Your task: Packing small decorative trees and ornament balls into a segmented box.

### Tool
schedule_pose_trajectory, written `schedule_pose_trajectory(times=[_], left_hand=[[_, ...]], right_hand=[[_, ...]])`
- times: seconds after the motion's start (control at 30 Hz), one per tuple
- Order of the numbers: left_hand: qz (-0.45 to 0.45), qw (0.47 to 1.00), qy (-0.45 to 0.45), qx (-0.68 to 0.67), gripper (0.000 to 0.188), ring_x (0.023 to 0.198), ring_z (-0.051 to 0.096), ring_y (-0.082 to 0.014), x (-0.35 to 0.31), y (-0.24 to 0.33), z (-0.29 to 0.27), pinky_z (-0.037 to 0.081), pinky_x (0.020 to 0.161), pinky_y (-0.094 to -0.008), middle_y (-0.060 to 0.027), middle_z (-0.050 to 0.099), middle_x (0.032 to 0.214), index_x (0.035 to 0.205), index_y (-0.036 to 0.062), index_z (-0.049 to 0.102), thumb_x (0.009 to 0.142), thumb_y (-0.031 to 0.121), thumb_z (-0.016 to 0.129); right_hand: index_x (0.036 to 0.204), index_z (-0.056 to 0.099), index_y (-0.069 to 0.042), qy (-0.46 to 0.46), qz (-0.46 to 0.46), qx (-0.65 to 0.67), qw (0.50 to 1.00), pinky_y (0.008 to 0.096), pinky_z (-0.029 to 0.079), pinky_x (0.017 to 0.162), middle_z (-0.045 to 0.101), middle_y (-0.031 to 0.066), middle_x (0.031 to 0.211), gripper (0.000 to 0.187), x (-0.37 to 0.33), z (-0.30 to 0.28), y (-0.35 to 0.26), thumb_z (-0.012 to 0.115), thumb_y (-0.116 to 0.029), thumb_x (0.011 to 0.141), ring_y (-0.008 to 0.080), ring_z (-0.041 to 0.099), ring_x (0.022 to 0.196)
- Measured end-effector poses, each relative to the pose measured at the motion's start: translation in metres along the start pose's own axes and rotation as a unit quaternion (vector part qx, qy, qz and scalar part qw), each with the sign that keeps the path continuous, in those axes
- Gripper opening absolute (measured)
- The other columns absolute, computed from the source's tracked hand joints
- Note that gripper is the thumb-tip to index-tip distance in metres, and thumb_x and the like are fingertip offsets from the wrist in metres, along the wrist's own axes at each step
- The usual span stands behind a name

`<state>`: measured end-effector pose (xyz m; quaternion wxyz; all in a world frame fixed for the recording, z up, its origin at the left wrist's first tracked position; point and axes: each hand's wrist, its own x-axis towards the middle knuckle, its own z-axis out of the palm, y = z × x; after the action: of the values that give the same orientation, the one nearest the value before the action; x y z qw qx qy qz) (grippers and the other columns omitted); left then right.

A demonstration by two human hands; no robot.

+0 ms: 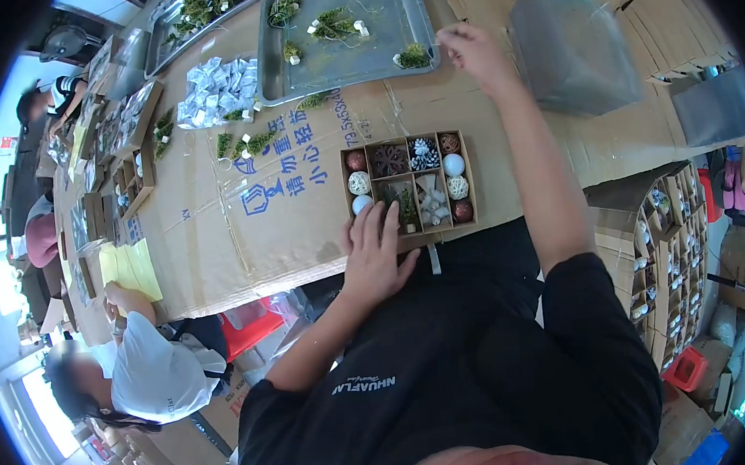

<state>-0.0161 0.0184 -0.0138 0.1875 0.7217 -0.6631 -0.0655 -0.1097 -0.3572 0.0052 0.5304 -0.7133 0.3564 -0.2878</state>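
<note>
My left hand [374,254] lies with its fingers stretched over the near left corner of a divided cardboard box [471,182]. The box holds red, white and pale blue balls, a brown snowflake-like piece [389,160], white-tipped pine cones [424,153], a green sprig [407,213] and whitish star-like pieces [433,202]. Farther off, my right hand [479,56] is raised by the right rim of a metal tray [310,74], fingers curled and thumb and fingertips together. Whatever they pinch, if anything, is too small to make out. A mossy green bundle [413,55] rests in the tray's near right corner.
Small silvery packets [218,92] and loose green sprigs [250,146] lie left of the tray. A clear plastic bin [571,41] stands at right. Filled divided boxes [668,255] are stacked lower right. A co-worker in a white shirt [162,372] sits at left.
</note>
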Motion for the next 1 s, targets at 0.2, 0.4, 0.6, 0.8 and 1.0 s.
schedule_pose_trajectory(times=[0.2, 0.4, 0.6, 0.8, 1.0], left_hand=[[-0.105, 0.985, 0.1, -0.096, 0.073, 0.129, 0.039, -0.0406, -0.019, -0.046, 0.001, 0.026, 0.108, -0.0512, -0.0232, 0.043, 0.138, 0.145, 0.0006, 0.038, 0.084, 0.026, 0.071], [-0.126, 0.956, 0.212, -0.158, 0.056, 0.116, 0.049, -0.0381, -0.005, -0.083, 0.005, 0.039, 0.102, -0.0471, -0.0238, 0.05, 0.127, 0.138, -0.0014, 0.045, 0.087, 0.01, 0.065], [-0.005, 0.964, 0.182, -0.195, 0.059, 0.123, 0.05, -0.0385, 0.105, -0.033, -0.062, 0.042, 0.103, -0.0458, -0.0207, 0.052, 0.131, 0.134, 0.0015, 0.05, 0.082, 0.014, 0.075], [0.093, 0.966, 0.096, -0.22, 0.055, 0.106, 0.063, -0.0361, 0.17, 0.014, -0.081, 0.05, 0.09, -0.0417, -0.0187, 0.064, 0.114, 0.129, 0.0049, 0.056, 0.081, 0.02, 0.079], [-0.066, 0.735, -0.14, -0.66, 0.037, 0.084, 0.057, -0.0048, 0.127, 0.001, -0.035, 0.046, 0.073, -0.0198, 0.0027, 0.062, 0.091, 0.115, 0.0026, 0.061, 0.083, 0.002, 0.08]], right_hand=[[0.116, 0.06, 0.002, -0.044, 0.067, 0.596, 0.799, 0.0219, 0.034, 0.054, 0.059, 0.0017, 0.087, 0.024, -0.043, -0.045, -0.057, 0.056, -0.016, 0.1, 0.0091, 0.043, 0.066], [0.138, 0.047, 0.008, -0.116, 0.051, 0.519, 0.846, 0.0194, 0.024, 0.046, 0.034, -0.004, 0.069, 0.042, -0.075, -0.048, -0.082, 0.049, -0.016, 0.104, 0.0049, 0.029, 0.054], [0.127, 0.058, 0.006, -0.201, 0.059, 0.368, 0.906, 0.0187, 0.024, 0.046, 0.04, -0.007, 0.069, 0.037, -0.098, -0.031, -0.134, 0.052, -0.021, 0.103, 0.0016, 0.033, 0.053], [0.111, 0.062, 0.006, -0.3, 0.095, 0.284, 0.906, 0.0167, 0.028, 0.046, 0.047, -0.0049, 0.071, 0.029, -0.111, -0.014, -0.145, 0.052, -0.021, 0.104, 0.0009, 0.038, 0.054], [0.105, 0.064, 0.003, -0.196, 0.137, 0.278, 0.931, 0.0169, 0.027, 0.047, 0.046, -0.0058, 0.069, 0.027, -0.141, -0.02, -0.107, 0.054, -0.021, 0.104, 0.0014, 0.037, 0.054]])
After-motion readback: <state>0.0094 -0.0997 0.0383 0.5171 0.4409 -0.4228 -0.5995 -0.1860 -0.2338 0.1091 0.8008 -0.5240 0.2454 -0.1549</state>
